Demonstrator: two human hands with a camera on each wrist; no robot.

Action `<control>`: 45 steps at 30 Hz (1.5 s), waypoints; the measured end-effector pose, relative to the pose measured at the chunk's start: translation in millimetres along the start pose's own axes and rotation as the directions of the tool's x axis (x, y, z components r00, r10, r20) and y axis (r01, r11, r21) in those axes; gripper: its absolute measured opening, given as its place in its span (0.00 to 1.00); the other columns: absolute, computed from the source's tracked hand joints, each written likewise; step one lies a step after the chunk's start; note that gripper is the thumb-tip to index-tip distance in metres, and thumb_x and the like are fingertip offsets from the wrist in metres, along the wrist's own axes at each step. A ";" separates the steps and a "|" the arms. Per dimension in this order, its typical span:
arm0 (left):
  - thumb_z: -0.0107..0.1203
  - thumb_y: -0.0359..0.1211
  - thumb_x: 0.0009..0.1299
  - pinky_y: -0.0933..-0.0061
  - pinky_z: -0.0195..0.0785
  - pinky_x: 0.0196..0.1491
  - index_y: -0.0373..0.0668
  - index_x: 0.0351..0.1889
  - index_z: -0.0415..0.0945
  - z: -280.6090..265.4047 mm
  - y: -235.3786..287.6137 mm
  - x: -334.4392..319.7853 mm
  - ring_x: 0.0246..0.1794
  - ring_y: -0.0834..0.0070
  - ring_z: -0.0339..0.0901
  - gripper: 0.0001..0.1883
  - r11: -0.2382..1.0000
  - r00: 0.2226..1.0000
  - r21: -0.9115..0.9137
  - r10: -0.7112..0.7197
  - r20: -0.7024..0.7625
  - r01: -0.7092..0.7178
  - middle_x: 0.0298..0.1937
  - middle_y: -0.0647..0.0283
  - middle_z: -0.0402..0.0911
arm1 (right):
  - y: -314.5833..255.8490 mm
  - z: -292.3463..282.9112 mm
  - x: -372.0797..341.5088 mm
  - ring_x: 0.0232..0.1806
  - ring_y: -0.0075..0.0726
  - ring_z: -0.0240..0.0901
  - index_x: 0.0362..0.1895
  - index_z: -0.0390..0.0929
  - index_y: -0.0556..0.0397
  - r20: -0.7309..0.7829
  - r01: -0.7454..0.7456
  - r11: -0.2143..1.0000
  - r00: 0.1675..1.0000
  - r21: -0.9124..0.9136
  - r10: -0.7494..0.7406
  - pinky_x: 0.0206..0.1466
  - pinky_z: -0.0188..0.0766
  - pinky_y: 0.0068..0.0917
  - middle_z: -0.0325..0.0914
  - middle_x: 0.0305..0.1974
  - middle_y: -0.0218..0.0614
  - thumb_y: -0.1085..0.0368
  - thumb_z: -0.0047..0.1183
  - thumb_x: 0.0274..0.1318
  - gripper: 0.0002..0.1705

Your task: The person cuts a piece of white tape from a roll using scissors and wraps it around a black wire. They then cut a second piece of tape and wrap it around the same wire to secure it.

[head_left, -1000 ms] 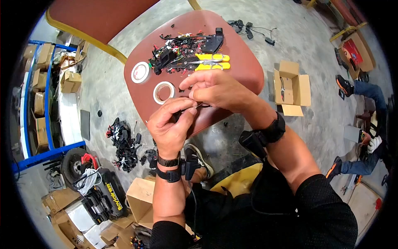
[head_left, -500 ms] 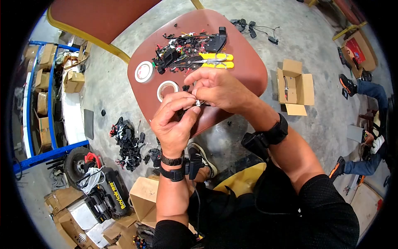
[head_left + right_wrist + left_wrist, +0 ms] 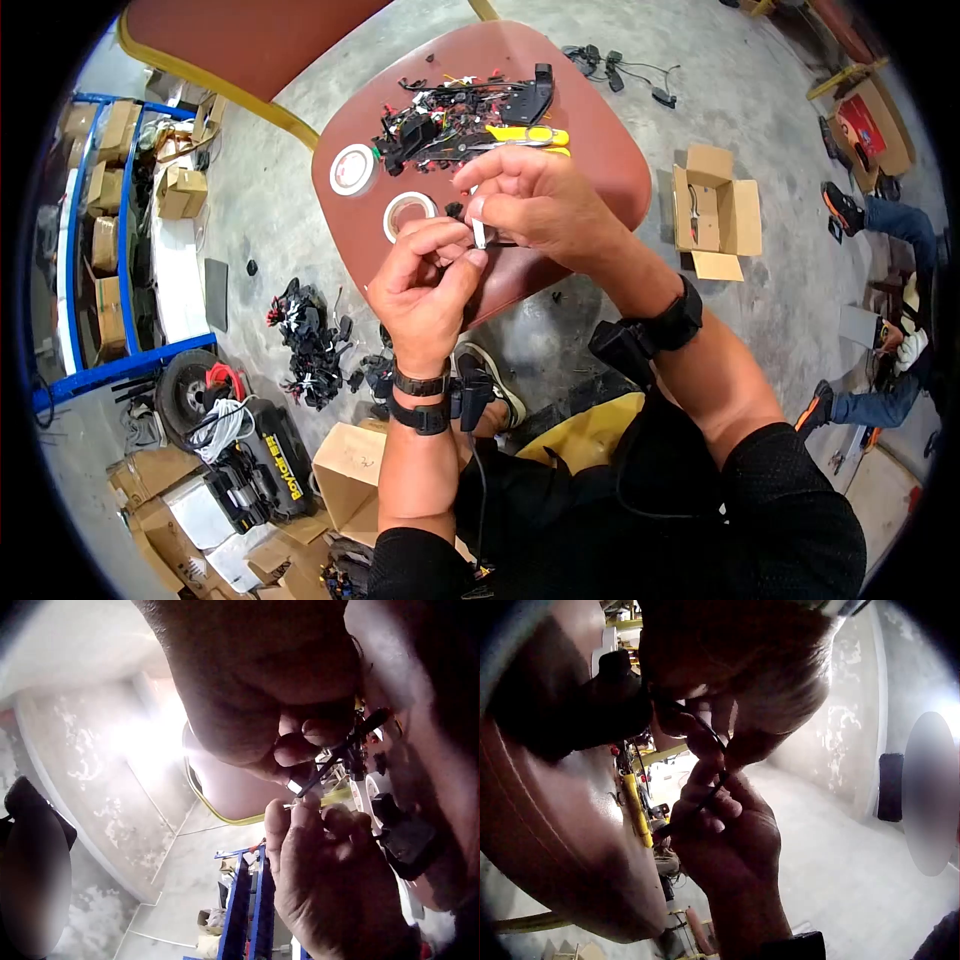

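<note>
Both hands meet over the front part of a reddish-brown chair seat (image 3: 600, 180). With thumb and forefinger, the left hand (image 3: 425, 290) pinches a thin black cable (image 3: 714, 733). The right hand (image 3: 545, 205) grips a narrow white strip (image 3: 479, 232), which stands up from the cable between the fingertips of both hands. In the left wrist view the cable bends past the right hand's curled fingers. A dark, boxy black piece (image 3: 405, 832) shows beside the left hand in the right wrist view.
Two tape rolls, one farther off (image 3: 352, 170) and one nearer (image 3: 410, 214), lie on the seat. Behind them are a heap of black parts and wires (image 3: 450, 115) and yellow-handled pliers (image 3: 530, 135). An open carton (image 3: 742, 205) and a black cable pile (image 3: 305, 345) are on the floor.
The right hand has lifted slightly away from the left hand. The white strip, a small bit between the fingertips half a second ago, now shows longer and upright. The left hand keeps its pinch.
</note>
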State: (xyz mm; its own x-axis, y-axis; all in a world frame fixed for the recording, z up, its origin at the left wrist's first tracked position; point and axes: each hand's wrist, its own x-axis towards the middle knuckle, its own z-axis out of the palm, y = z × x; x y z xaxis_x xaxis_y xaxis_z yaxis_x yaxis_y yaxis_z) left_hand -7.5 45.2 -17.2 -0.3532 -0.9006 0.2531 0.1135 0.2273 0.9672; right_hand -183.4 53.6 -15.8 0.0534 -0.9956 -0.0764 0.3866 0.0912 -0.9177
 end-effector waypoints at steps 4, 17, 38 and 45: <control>0.57 0.12 0.61 0.80 0.73 0.46 0.30 0.52 0.73 5.9 2.1 -0.4 0.41 0.78 0.79 0.20 0.988 0.995 -0.133 -0.083 -0.050 0.075 0.43 0.58 0.81 | -6.2 1.0 -1.4 0.29 0.14 0.70 0.46 0.76 0.66 -0.002 0.031 0.999 1.000 -0.015 -0.031 0.29 0.67 0.15 0.77 0.30 0.27 0.75 0.53 0.55 0.14; 0.55 0.12 0.61 0.84 0.71 0.40 0.32 0.58 0.68 9.3 3.4 3.3 0.37 0.82 0.78 0.25 0.981 0.989 -0.157 -0.130 -0.072 0.118 0.41 0.58 0.81 | -7.2 4.9 -4.5 0.31 0.16 0.74 0.45 0.75 0.65 0.030 0.155 0.988 0.988 -0.018 -0.154 0.34 0.72 0.17 0.78 0.30 0.28 0.75 0.52 0.55 0.12; 0.56 0.14 0.61 0.88 0.69 0.38 0.33 0.57 0.72 6.3 3.1 7.7 0.33 0.87 0.76 0.24 0.976 0.979 -0.139 -0.182 -0.092 0.168 0.38 0.63 0.82 | -8.4 8.9 -5.7 0.33 0.12 0.69 0.48 0.78 0.60 -0.008 0.252 0.958 0.967 -0.137 -0.256 0.38 0.69 0.15 0.76 0.31 0.23 0.73 0.56 0.58 0.13; 0.58 0.15 0.61 0.87 0.70 0.38 0.33 0.60 0.69 4.8 3.6 8.8 0.33 0.87 0.77 0.27 0.973 0.975 -0.154 -0.188 -0.117 0.170 0.38 0.62 0.82 | -11.8 -5.4 -6.4 0.30 0.16 0.72 0.35 0.80 0.61 0.107 0.167 0.909 0.985 -0.383 -0.136 0.33 0.71 0.19 0.78 0.27 0.28 0.71 0.57 0.53 0.06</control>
State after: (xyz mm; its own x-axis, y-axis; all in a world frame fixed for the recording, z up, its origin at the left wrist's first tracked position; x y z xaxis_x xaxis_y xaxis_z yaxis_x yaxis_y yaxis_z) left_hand -14.6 39.9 -11.4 -0.2573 -0.9643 0.0621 0.1938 0.0115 0.9810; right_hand -193.3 58.8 -6.6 0.0983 -0.9910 0.0912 0.0080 -0.0908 -0.9958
